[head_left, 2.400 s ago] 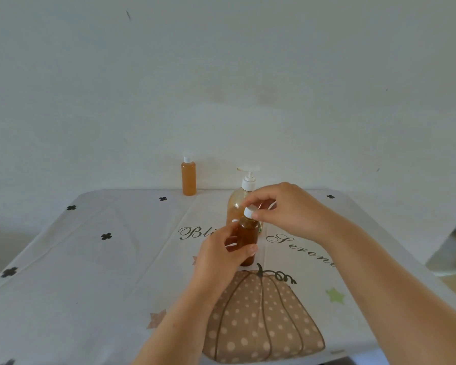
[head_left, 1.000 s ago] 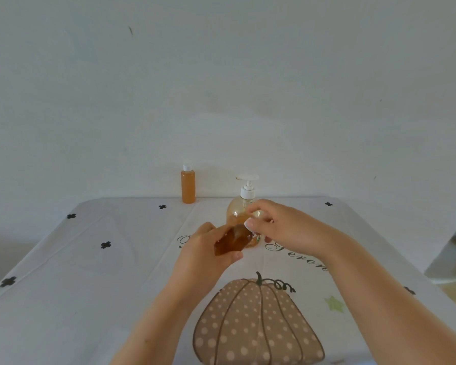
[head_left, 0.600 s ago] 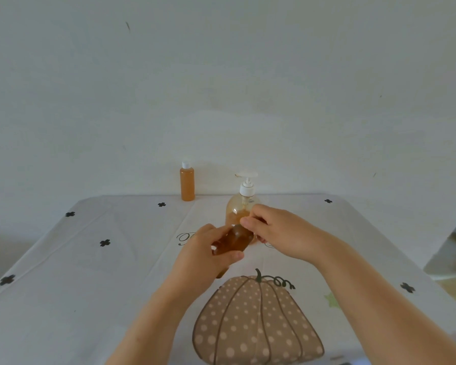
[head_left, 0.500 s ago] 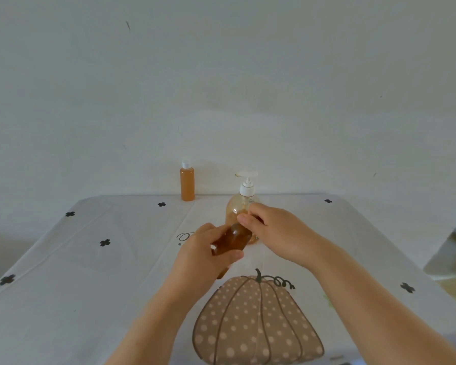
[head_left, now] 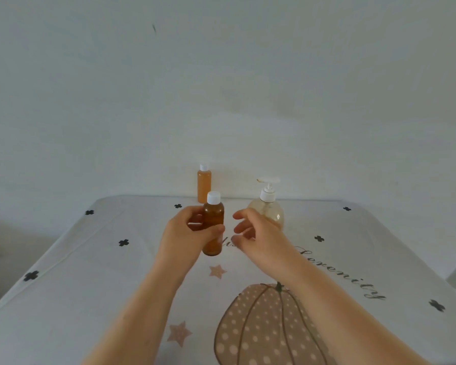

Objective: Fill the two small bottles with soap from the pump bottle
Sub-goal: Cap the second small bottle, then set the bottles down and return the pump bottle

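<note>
The bench point(head_left: 90, 259) carries everything, so take the pump bottle point(head_left: 267, 214) as your landmark. It stands upright, nozzle pointing left, and looks nearly drained. The far bottle point(head_left: 204, 184) stands upright to its left and further back, against the wall, capped and full of amber soap. The near bottle point(head_left: 213, 225) is left of the pump and nearer you, long axis vertical, white cap up. Your left hand point(head_left: 184, 238) clenches its fingers around that bottle's middle. Your right hand point(head_left: 256, 233) hangs just in front of the pump, fingers loosely curled and released, grasping nothing. Both bottles look filled and capped, so you seem to be at the closing step. Next, set the near bottle down upright.
</note>
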Motion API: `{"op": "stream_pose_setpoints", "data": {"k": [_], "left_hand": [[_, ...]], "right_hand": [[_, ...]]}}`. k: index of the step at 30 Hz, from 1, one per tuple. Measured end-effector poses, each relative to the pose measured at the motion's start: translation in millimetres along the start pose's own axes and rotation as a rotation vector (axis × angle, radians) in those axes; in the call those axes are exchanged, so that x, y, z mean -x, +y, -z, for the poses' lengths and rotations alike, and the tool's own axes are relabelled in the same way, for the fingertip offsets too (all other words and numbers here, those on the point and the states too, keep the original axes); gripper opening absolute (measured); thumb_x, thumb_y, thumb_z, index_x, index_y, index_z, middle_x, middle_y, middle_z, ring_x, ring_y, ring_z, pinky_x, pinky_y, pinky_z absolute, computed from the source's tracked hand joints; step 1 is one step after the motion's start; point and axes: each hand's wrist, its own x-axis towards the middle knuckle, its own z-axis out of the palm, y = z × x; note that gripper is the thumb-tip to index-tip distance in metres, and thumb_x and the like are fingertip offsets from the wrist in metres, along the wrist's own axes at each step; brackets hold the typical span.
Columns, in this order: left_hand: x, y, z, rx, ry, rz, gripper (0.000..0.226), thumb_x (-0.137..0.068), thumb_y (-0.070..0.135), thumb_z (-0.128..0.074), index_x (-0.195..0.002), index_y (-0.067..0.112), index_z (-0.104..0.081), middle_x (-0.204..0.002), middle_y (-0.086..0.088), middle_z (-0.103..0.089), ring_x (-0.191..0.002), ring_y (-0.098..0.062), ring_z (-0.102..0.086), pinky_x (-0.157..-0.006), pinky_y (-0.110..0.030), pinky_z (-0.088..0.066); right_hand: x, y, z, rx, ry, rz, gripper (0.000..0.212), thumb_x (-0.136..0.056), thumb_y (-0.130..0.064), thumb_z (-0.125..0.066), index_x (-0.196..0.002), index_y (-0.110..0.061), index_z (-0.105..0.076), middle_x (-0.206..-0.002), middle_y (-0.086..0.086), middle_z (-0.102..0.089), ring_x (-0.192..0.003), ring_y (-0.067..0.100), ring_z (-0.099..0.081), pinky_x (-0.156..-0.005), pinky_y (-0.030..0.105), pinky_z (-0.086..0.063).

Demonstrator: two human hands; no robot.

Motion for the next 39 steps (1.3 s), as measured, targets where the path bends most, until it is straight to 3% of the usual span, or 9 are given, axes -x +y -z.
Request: {"op": "stream_pose_setpoints", "data": {"k": [4, 8, 11, 15, 18, 20, 24, 31, 39], "left_hand": [[-17.4, 1.7, 0.6, -0.080, 0.040, 0.017, 0.044, -0.071, 0.025, -0.084, -0.107, 0.021, -0.058, -0.094, 0.008, -0.065, -0.083, -0.006, -0.064, -0.057, -0.016, -0.043], [-44.2, -1.2, -1.8, -0.138, 0.044, 0.014, 0.050, -0.068, 0.035, -0.085, -0.106, 0.021, -0.054, -0.095, 0.008, -0.064, -0.080, -0.008, -0.064, -0.059, -0.022, -0.046], [-67.7, -4.9, 1.4, -0.145, -0.015, 0.000, 0.050, -0.070, 0.034, -0.084, -0.107, 0.021, -0.053, -0.098, 0.009, -0.063, -0.085, -0.006, -0.063, -0.061, -0.020, -0.045], [-99.3, -9.8, 8.7, -0.093, -0.121, -0.008, 0.047, -0.078, 0.035, -0.079, -0.115, 0.022, -0.054, -0.107, 0.007, -0.062, -0.095, -0.010, -0.063, -0.080, -0.028, -0.053], [-128.2, -19.2, 9.0, -0.127, -0.079, -0.006, 0.038, -0.086, 0.034, -0.071, -0.118, 0.023, -0.055, -0.107, 0.008, -0.063, -0.097, -0.013, -0.063, -0.092, -0.040, -0.054], [-143.3, -25.7, 6.8, -0.162, -0.015, 0.005, 0.035, -0.088, 0.031, -0.068, -0.119, 0.022, -0.055, -0.109, 0.006, -0.062, -0.097, -0.016, -0.063, -0.090, -0.039, -0.054], [-168.2, -37.3, -3.0, -0.285, 0.043, -0.001, 0.043, -0.090, 0.029, -0.066, -0.128, 0.019, -0.050, -0.118, 0.004, -0.058, -0.095, -0.013, -0.057, -0.063, -0.018, -0.040], [-196.5, -59.3, -22.1, -0.338, 0.017, 0.017, 0.052, -0.085, 0.028, -0.071, -0.131, 0.017, -0.049, -0.125, -0.001, -0.060, -0.102, -0.017, -0.061, -0.070, -0.024, -0.041], [-200.3, -68.8, -28.1, -0.407, 0.030, -0.027, 0.037, -0.088, 0.026, -0.068, -0.122, 0.017, -0.054, -0.115, 0.000, -0.063, -0.093, -0.016, -0.059, -0.071, -0.026, -0.041]], "right_hand": [[-19.6, -7.7, -31.7, 0.047, 0.046, 0.043, 0.059, -0.090, -0.046, -0.071, -0.140, -0.028, -0.045, -0.118, -0.012, -0.055, -0.092, 0.000, -0.058, -0.075, 0.018, -0.050], [-45.7, -16.9, -57.4, 0.050, 0.175, 0.049, 0.051, -0.086, -0.039, -0.077, -0.125, -0.018, -0.051, -0.112, -0.005, -0.055, -0.093, 0.011, -0.062, -0.078, 0.027, -0.054], [-67.4, -17.5, -64.3, -0.081, 0.225, 0.009, 0.036, -0.089, -0.031, -0.072, -0.117, -0.022, -0.053, -0.107, -0.008, -0.052, -0.085, 0.006, -0.060, -0.068, 0.021, -0.050], [-102.0, -10.4, -67.6, -0.232, 0.278, -0.086, 0.024, -0.091, -0.018, -0.064, -0.113, -0.022, -0.055, -0.109, -0.003, -0.061, -0.083, 0.005, -0.062, -0.063, 0.022, -0.045], [-132.0, -6.1, -72.0, -0.272, 0.339, -0.138, 0.025, -0.091, -0.014, -0.062, -0.114, -0.020, -0.052, -0.112, 0.001, -0.060, -0.085, 0.011, -0.062, -0.064, 0.026, -0.044], [-149.1, -5.0, -74.0, -0.262, 0.381, -0.162, 0.028, -0.092, -0.011, -0.062, -0.113, -0.022, -0.048, -0.113, 0.001, -0.058, -0.085, 0.011, -0.059, -0.065, 0.025, -0.042], [-174.8, -1.2, -77.2, -0.232, 0.465, -0.192, 0.027, -0.096, -0.011, -0.058, -0.120, -0.017, -0.047, -0.116, 0.002, -0.057, -0.091, 0.016, -0.059, -0.075, 0.029, -0.043], [-196.5, 16.6, -79.6, -0.172, 0.461, -0.263, 0.037, -0.094, -0.004, -0.056, -0.129, -0.012, -0.048, -0.122, 0.005, -0.057, -0.104, 0.024, -0.061, -0.082, 0.033, -0.048], [-205.2, 20.0, -78.9, -0.082, 0.430, -0.294, 0.045, -0.093, 0.000, -0.057, -0.135, -0.012, -0.048, -0.126, 0.007, -0.049, -0.114, 0.028, -0.056, -0.090, 0.036, -0.048]]}}
